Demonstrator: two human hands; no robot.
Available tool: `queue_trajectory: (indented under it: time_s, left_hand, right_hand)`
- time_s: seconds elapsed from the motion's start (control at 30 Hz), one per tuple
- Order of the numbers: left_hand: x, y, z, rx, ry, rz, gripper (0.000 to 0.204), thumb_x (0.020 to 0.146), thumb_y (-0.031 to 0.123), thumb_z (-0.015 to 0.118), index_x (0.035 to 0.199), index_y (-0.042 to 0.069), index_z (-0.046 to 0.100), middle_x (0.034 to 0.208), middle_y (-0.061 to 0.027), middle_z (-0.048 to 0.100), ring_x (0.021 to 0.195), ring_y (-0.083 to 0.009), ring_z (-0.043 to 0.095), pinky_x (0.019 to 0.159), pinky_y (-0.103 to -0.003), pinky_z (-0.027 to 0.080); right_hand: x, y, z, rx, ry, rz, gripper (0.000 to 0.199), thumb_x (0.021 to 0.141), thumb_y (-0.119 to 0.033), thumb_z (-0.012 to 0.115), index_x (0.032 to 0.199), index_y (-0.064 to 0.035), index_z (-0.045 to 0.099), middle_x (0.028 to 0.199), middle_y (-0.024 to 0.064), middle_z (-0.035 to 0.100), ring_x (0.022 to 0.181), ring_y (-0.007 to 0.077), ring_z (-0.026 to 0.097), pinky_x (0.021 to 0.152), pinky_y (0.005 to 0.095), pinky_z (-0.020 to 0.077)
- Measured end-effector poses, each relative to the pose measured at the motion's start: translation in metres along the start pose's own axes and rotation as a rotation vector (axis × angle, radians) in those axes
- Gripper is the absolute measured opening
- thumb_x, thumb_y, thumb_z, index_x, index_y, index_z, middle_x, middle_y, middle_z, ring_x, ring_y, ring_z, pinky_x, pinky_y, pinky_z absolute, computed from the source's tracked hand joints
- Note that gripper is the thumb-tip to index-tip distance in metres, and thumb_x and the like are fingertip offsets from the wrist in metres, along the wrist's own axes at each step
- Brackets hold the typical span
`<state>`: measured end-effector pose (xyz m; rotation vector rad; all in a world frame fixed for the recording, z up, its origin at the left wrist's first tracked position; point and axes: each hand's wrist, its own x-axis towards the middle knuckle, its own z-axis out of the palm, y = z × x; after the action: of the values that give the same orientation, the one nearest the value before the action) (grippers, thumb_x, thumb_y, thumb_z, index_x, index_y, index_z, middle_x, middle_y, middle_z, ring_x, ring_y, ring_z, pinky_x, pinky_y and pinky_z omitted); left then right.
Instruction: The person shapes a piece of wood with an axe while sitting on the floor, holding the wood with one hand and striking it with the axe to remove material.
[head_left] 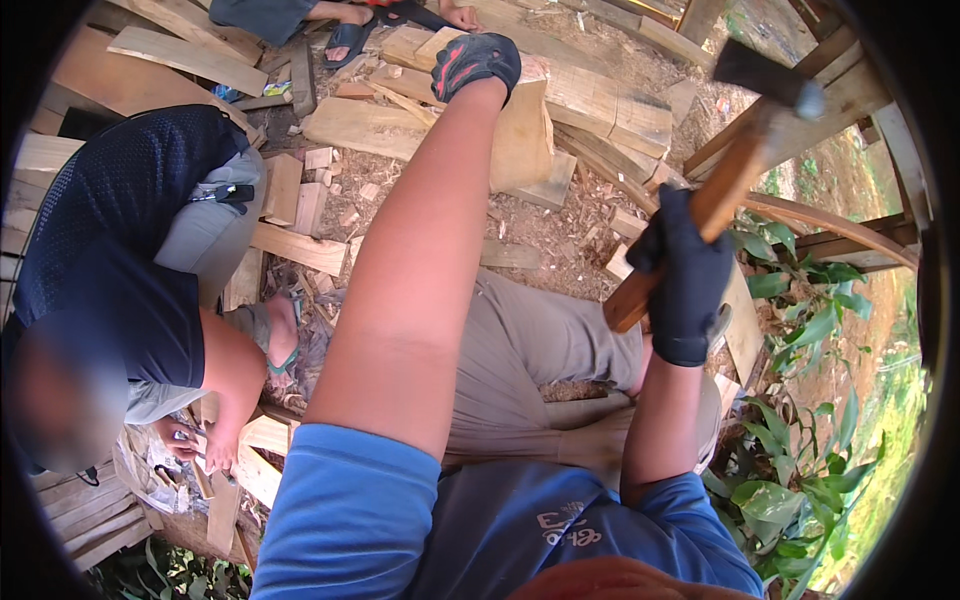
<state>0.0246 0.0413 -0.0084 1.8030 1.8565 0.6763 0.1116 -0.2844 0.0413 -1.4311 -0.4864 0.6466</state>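
My right hand (685,275), in a black glove, is wrapped around the wooden handle (722,190) of a short axe raised on my right. Its dark metal axe head (765,80) flares at one end and is blunt and shiny at the other. My left arm reaches far forward. At its end my left hand (477,68), in a black and red glove, is closed at the top of a pale wood block (522,140); its fingertips are partly hidden. The block leans beside a thick squared timber (600,105).
A co-worker (130,230) crouches at left, hands (205,445) on a small piece. Another person's sandalled foot (350,38) is at the far side. Boards (190,58), offcuts and chips litter the ground. Leafy plants (800,490) and a wooden frame (850,110) stand at right.
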Motion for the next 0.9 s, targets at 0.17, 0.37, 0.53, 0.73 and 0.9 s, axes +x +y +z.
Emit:
queue_trajectory:
  time_s: [0.17,0.37,0.53,0.73,0.9]
  left_hand:
    - [-0.012,0.001,-0.008,0.019,0.016,0.036,0.048,0.1,0.039,0.054,0.127,0.007,0.077,0.134,-0.0187,0.074,0.124,-0.0346,0.072,0.103,-0.047,0.057]
    - [-0.019,0.005,-0.021,0.069,0.037,0.075,0.046,0.099,0.038,0.054,0.122,0.007,0.08,0.131,-0.0184,0.076,0.123,-0.0358,0.073,0.103,-0.048,0.057]
    - [-0.021,0.003,-0.011,0.093,0.047,0.059,0.045,0.099,0.038,0.053,0.119,0.009,0.081,0.13,-0.018,0.076,0.123,-0.0361,0.072,0.102,-0.048,0.057]
    - [-0.025,0.003,-0.021,0.048,0.06,0.029,0.044,0.099,0.037,0.053,0.119,0.009,0.081,0.128,-0.0169,0.077,0.121,-0.0347,0.073,0.102,-0.047,0.057]
    - [-0.021,0.004,-0.015,0.155,0.036,0.089,0.047,0.1,0.036,0.05,0.124,0.008,0.08,0.133,-0.0172,0.075,0.125,-0.036,0.071,0.105,-0.047,0.055]
  right_hand:
    - [-0.01,0.005,0.015,0.111,-0.035,-0.098,0.02,0.099,-0.019,0.077,0.093,-0.0024,0.069,0.066,0.0032,0.063,0.054,0.0124,0.06,0.052,0.0295,0.0485]
    - [0.013,0.134,0.049,-0.284,-0.274,0.346,0.023,0.093,-0.021,0.081,0.092,-0.0017,0.07,0.064,0.004,0.064,0.053,0.0135,0.063,0.05,0.0321,0.0497]
    - [0.013,0.075,0.029,-0.249,-0.152,0.297,0.022,0.093,-0.02,0.081,0.09,-0.0021,0.069,0.064,0.0037,0.063,0.052,0.013,0.061,0.05,0.0316,0.0501]
    - [-0.014,-0.028,0.016,0.031,-0.057,-0.131,0.02,0.096,-0.017,0.081,0.087,-0.0041,0.068,0.065,0.0014,0.062,0.055,0.0098,0.059,0.051,0.0275,0.0442]
    - [0.003,0.047,0.03,-0.111,-0.098,-0.008,0.018,0.095,-0.017,0.081,0.086,-0.0068,0.07,0.065,0.0018,0.063,0.054,0.0121,0.061,0.052,0.0315,0.0467]
